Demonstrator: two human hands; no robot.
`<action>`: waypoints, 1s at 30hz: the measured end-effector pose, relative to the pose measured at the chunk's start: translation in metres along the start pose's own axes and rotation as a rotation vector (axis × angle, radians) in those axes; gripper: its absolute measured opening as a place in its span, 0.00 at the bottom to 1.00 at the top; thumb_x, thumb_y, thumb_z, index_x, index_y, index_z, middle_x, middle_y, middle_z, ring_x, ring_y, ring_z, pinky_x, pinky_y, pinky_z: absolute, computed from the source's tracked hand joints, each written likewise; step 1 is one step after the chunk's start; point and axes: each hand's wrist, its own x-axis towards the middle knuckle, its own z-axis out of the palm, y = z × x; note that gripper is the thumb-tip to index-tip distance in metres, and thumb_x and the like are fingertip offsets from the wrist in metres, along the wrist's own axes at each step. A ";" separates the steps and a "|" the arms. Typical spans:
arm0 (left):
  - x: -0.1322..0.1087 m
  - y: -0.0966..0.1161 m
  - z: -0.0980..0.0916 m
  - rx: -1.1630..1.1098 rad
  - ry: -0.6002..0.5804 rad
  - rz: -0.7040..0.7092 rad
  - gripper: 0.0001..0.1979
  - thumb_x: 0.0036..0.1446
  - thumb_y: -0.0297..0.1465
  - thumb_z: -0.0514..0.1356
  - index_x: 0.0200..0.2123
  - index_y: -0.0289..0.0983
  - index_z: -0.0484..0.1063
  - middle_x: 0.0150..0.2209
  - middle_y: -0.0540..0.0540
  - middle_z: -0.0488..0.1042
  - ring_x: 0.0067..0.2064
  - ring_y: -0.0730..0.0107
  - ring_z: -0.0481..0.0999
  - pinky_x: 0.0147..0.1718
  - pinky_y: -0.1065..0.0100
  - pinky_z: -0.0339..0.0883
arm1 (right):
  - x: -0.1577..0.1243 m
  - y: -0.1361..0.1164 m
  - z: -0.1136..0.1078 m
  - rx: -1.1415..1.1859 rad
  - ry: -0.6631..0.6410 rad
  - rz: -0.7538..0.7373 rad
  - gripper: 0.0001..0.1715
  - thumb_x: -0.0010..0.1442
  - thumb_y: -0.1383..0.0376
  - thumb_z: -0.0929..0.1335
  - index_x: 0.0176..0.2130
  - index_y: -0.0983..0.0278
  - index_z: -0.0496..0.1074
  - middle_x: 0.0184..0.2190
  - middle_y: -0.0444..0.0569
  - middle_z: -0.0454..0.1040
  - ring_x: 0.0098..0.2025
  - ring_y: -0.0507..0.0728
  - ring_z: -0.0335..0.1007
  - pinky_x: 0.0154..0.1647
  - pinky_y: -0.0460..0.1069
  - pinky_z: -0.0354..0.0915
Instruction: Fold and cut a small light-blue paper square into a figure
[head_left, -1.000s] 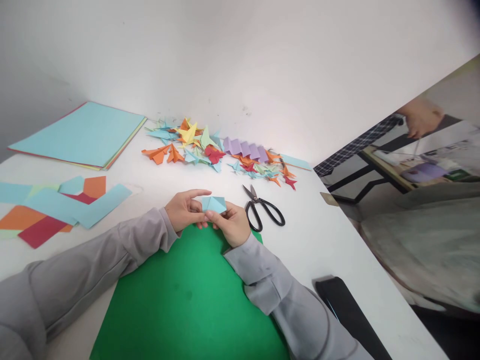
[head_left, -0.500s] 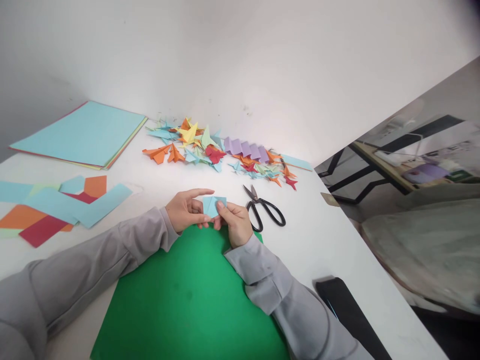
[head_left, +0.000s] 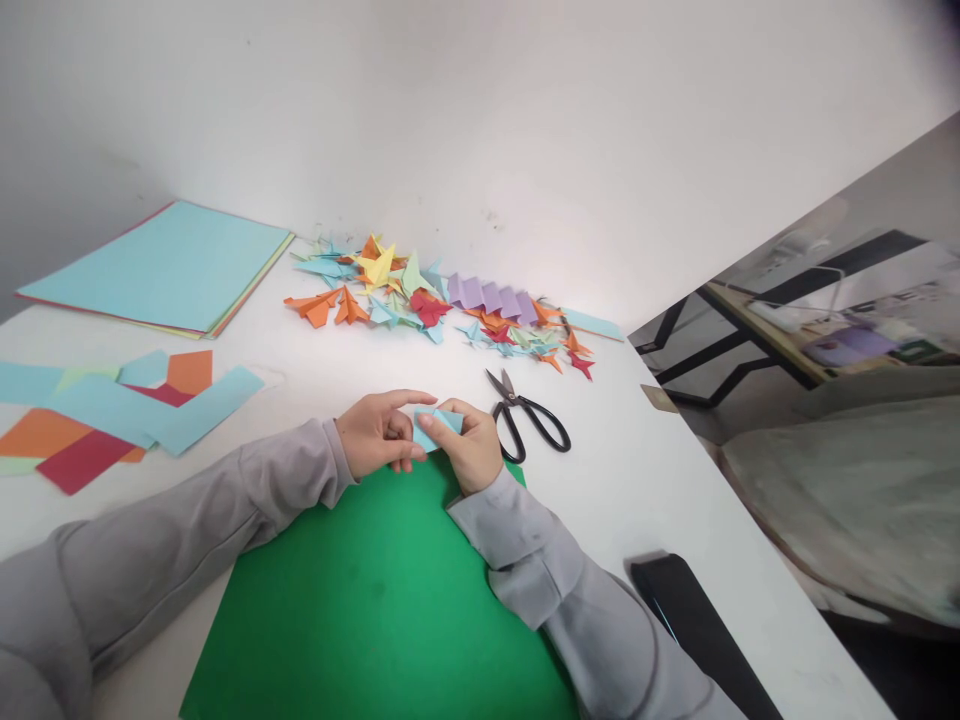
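A small folded piece of light blue paper (head_left: pixel 444 420) is held up above the far edge of a green sheet (head_left: pixel 375 590). My right hand (head_left: pixel 476 445) pinches it, thumb across the front and fingers behind. At the paper's left side is my left hand (head_left: pixel 379 435), its index finger reaching along the top edge and its thumb at the lower left corner. The other left fingers are curled, and their contact behind the paper is hidden. Black-handled scissors (head_left: pixel 514 402) lie partly open just right of my right hand.
Along the wall lie many small folded paper shapes (head_left: pixel 379 268) and a purple pleated strip (head_left: pixel 491 298). Loose coloured paper pieces (head_left: pixel 97 405) are at the left, below a stack of large sheets (head_left: pixel 165 265). A black phone-like object (head_left: pixel 694 625) rests beside my right forearm.
The blue paper has shifted slightly right and turned in my fingers. My right thumb has moved left across its front, and my left index finger has come down to its top edge.
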 end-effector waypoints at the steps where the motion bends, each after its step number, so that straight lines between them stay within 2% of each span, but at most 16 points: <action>1: 0.000 -0.002 0.000 0.016 -0.009 0.012 0.34 0.40 0.25 0.64 0.53 0.29 0.59 0.15 0.55 0.68 0.17 0.73 0.70 0.17 0.73 0.65 | 0.000 0.000 0.000 0.011 -0.009 0.010 0.16 0.46 0.57 0.71 0.19 0.65 0.66 0.14 0.38 0.63 0.17 0.47 0.53 0.19 0.44 0.52; 4: 0.000 -0.004 0.001 0.041 -0.024 0.042 0.32 0.40 0.24 0.64 0.52 0.29 0.61 0.14 0.57 0.65 0.17 0.73 0.70 0.15 0.74 0.63 | 0.000 0.000 0.000 0.086 -0.020 0.062 0.19 0.49 0.56 0.69 0.17 0.65 0.64 0.13 0.39 0.62 0.17 0.46 0.52 0.19 0.44 0.50; 10: -0.001 0.000 0.001 -0.012 -0.018 0.029 0.33 0.40 0.23 0.64 0.52 0.30 0.60 0.16 0.57 0.66 0.20 0.73 0.72 0.20 0.72 0.67 | 0.001 0.001 0.002 0.180 0.021 0.093 0.20 0.48 0.56 0.70 0.16 0.65 0.63 0.12 0.38 0.62 0.16 0.46 0.52 0.18 0.44 0.49; 16: 0.000 0.000 -0.001 -0.119 -0.044 0.017 0.34 0.41 0.23 0.63 0.54 0.28 0.58 0.20 0.51 0.72 0.22 0.70 0.74 0.21 0.70 0.68 | 0.001 0.001 0.002 0.182 0.085 0.104 0.20 0.47 0.55 0.70 0.17 0.65 0.64 0.11 0.37 0.61 0.14 0.46 0.52 0.16 0.43 0.49; 20: 0.000 0.002 -0.002 -0.173 -0.034 -0.001 0.36 0.39 0.22 0.63 0.55 0.28 0.57 0.22 0.48 0.75 0.23 0.67 0.75 0.22 0.68 0.69 | 0.001 0.001 0.002 0.197 0.115 0.116 0.21 0.46 0.53 0.71 0.17 0.65 0.64 0.11 0.37 0.61 0.14 0.46 0.54 0.14 0.43 0.52; 26: 0.002 0.007 -0.004 -0.389 0.040 -0.124 0.37 0.35 0.18 0.61 0.53 0.31 0.57 0.22 0.48 0.75 0.26 0.59 0.77 0.25 0.62 0.70 | 0.003 0.001 0.002 0.273 0.178 0.163 0.21 0.43 0.51 0.71 0.21 0.64 0.65 0.15 0.38 0.65 0.15 0.48 0.60 0.15 0.44 0.62; 30: 0.004 0.012 -0.005 -0.441 0.010 -0.223 0.35 0.40 0.21 0.61 0.54 0.30 0.53 0.21 0.45 0.75 0.26 0.58 0.77 0.25 0.61 0.69 | 0.003 0.002 0.002 0.236 0.204 0.148 0.20 0.42 0.51 0.71 0.22 0.64 0.67 0.14 0.38 0.64 0.15 0.48 0.60 0.14 0.44 0.62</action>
